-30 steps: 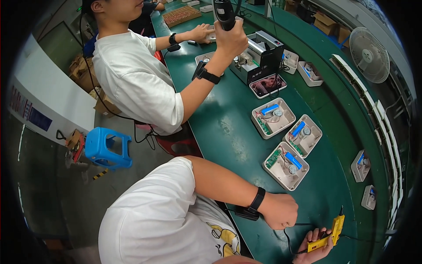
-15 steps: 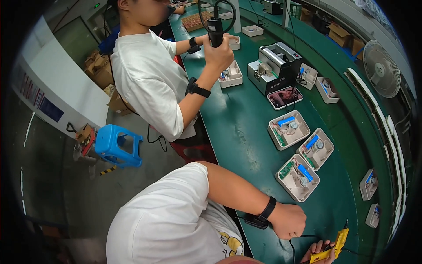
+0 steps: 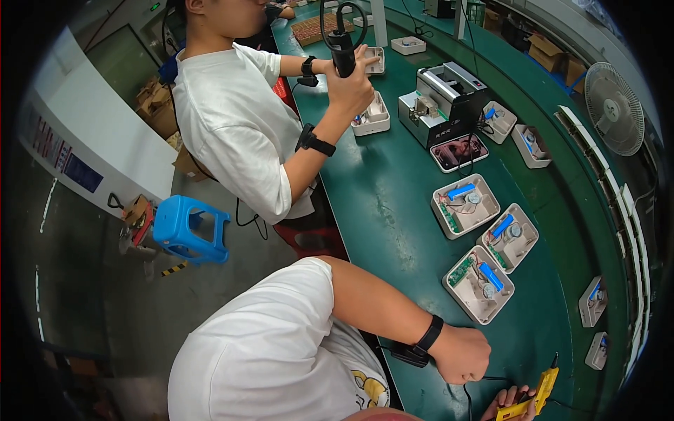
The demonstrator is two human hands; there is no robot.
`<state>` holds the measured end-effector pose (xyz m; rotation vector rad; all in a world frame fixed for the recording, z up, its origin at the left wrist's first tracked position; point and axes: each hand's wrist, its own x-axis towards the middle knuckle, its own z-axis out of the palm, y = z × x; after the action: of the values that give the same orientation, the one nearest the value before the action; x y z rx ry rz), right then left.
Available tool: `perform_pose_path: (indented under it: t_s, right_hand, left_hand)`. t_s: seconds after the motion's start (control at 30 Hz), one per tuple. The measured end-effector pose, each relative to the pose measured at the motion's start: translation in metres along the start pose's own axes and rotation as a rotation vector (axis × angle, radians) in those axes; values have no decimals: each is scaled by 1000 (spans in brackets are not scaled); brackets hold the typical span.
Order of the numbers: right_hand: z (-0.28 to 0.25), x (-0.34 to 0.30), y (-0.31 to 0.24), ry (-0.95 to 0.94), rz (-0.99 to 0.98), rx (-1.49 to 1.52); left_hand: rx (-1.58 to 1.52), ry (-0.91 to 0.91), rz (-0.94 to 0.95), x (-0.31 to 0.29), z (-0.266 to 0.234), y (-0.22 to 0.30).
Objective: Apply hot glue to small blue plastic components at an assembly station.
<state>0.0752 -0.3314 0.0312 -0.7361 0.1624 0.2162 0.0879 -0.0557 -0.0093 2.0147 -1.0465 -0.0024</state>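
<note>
Grips a yellow, angled hand tool [image 3: 544,389] at the lower right, with the fingers of the right hand [image 3: 504,400] closed around its lower part and its dark, narrow tip pointing up above the green surface [image 3: 379,210]. Curls the fingers of the left hand [image 3: 460,356] into a closed fist near the tool, above a black cable [image 3: 469,400]; cannot tell whether anything is tucked inside. Wears a black band [image 3: 428,337] on the left wrist. Faces three open, pale housings grouped on the surface beyond the fist: a nearest one [image 3: 479,284], another [image 3: 508,238] close against it and a farther one [image 3: 465,205], all fitted with a blue cylinder, a round metallic part and a green circuit board. Looks past them to a flat panel with a dark reddish picture [image 3: 458,152], just in front of a silver-and-black machine [image 3: 444,105], with more pale housings [image 3: 500,123] behind. Works near a co-worker in a white T-shirt [image 3: 232,119], pictured at upper left with a black, cylindrical tool [image 3: 343,59] upright in one raised hand [image 3: 351,90]. Shares the scene with a blue plastic stool [image 3: 189,228] on the floor to the left and a round fan [image 3: 614,109] at upper right.
</note>
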Motion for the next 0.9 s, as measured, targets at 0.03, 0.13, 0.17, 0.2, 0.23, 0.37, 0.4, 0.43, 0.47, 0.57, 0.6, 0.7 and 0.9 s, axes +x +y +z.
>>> perform_pose_path:
  t_s: [0.03, 0.13, 0.17, 0.2, 0.23, 0.37, 0.4, 0.43, 0.47, 0.57, 0.6, 0.7, 0.9]
  right_hand:
    - [0, 0, 0, 0, -1, 1]
    - [0, 0, -1, 5, 5, 5]
    - [1, 0, -1, 9, 5, 5]
    - [2, -1, -1, 14, 8, 11]
    - [2, -1, -2, 20, 10, 17]
    - [11, -3, 1, 77, -11, 3]
    - [14, -3, 1, 101, -21, -5]
    - [15, -2, 0, 105, -31, -3]
    - [16, 0, 0, 112, -26, -5]
    - [23, -2, 2, 141, -24, -17]
    - [27, -3, 3, 149, -29, -30]
    - [32, -5, 2, 167, -41, -54]
    - [23, -2, 2, 138, -31, -55]
  left_hand:
    - [-7, 11, 0, -1, 1, 1]
    - [-11, 7, -5, 1, 0, -1]
    - [-9, -8, -10, 1, -1, 0]
    - [-8, -23, -15, 2, -2, 0]
    - [-11, -25, -13, 2, -2, 0]
    - [-22, -14, 3, 1, -4, 0]
    - [-27, -6, 0, 0, -5, 0]
    - [-31, 2, -4, -1, -6, 0]
    - [-34, 9, -8, 0, -7, 1]
    - [-33, 7, 0, -1, -7, 2]
    - [-28, 9, -3, -2, -7, 2]
    - [-28, 11, 6, 0, -8, 2]
    - [-37, 0, 3, -1, -9, 3]
